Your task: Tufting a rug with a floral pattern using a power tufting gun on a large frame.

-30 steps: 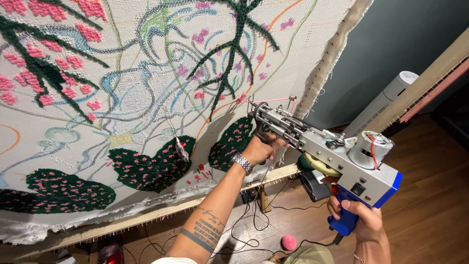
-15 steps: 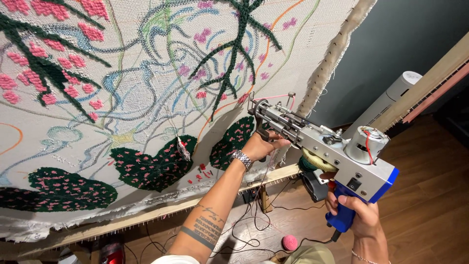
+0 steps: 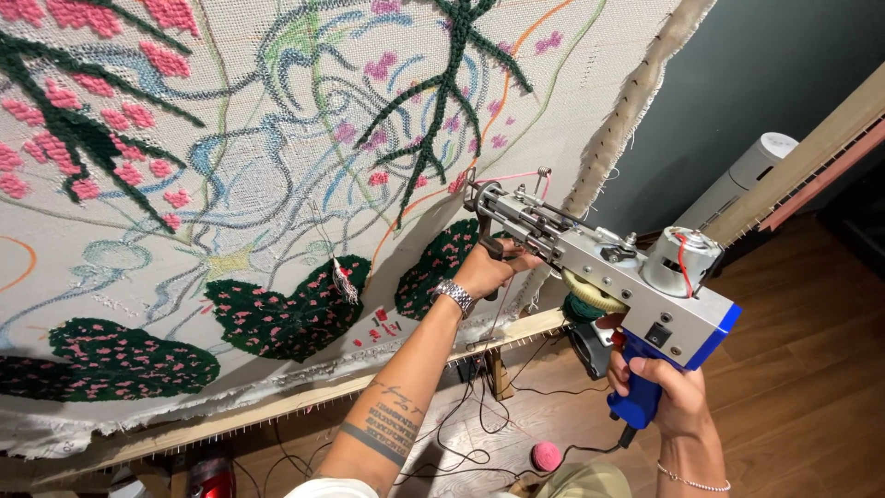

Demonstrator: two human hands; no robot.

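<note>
I hold a tufting gun (image 3: 608, 267), grey metal with a blue handle, its needle end near the stretched cloth (image 3: 277, 166). My right hand (image 3: 659, 387) grips the blue handle low at the right. My left hand (image 3: 489, 267), with a metal watch on the wrist, grips the front handle under the gun's nose. Pink yarn runs through the guide loop at the gun's tip. The cloth carries dark green patches with pink dots, green branches and pink blossoms; the gun's tip sits beside a small pink patch at the cloth's right side.
A wooden frame bar (image 3: 387, 378) with tack strip runs under the cloth. Black cables (image 3: 470, 433) and a pink yarn ball (image 3: 546, 456) lie on the wood floor. A white cylindrical appliance (image 3: 747, 180) stands by the dark wall. A yarn cone (image 3: 585, 300) sits behind the gun.
The gun and both hands have drifted slightly down and to the right, staying close to the cloth; both grips are unchanged.
</note>
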